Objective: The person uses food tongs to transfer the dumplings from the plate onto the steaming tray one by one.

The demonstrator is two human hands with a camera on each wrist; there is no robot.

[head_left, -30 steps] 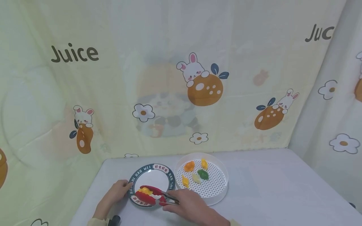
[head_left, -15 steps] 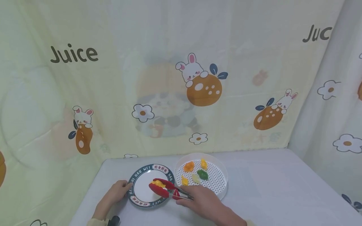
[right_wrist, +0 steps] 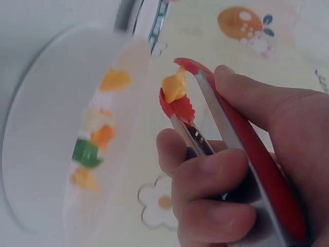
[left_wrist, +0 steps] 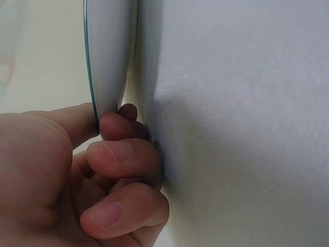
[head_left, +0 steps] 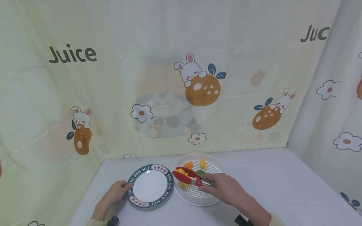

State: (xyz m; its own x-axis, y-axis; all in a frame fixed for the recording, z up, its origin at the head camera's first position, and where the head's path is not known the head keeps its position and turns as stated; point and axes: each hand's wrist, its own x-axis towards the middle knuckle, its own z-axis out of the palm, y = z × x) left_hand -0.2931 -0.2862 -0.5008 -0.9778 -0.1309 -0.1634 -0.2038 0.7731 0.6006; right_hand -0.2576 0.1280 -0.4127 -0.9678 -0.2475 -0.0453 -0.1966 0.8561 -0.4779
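Observation:
My left hand [head_left: 114, 193] pinches the left rim of a round white plate [head_left: 150, 188] with a dark green lettered border; the left wrist view shows thumb above and curled fingers under the rim. My right hand [head_left: 226, 188] grips red-tipped metal tongs [right_wrist: 257, 159]. Between the tongs' tips is a yellow dumpling-like piece [right_wrist: 175, 87], held over the left part of a white perforated steamer tray [head_left: 195, 201]. On the tray lie an orange piece [head_left: 189, 164], a yellow piece [head_left: 202, 164] and a green piece [head_left: 200, 172], similar in shape; tongs and hand partly hide others.
Plate and steamer tray stand side by side on a white-covered table [head_left: 263, 185]. A pale curtain [head_left: 158, 75] with printed rabbits, fruit and flowers hangs behind the table; another printed curtain [head_left: 319, 122] hangs at the right.
My right hand has carried the tongs and the yellow dumpling-like piece rightward, from over the plate to over the steamer tray. My left hand stays at the plate's rim.

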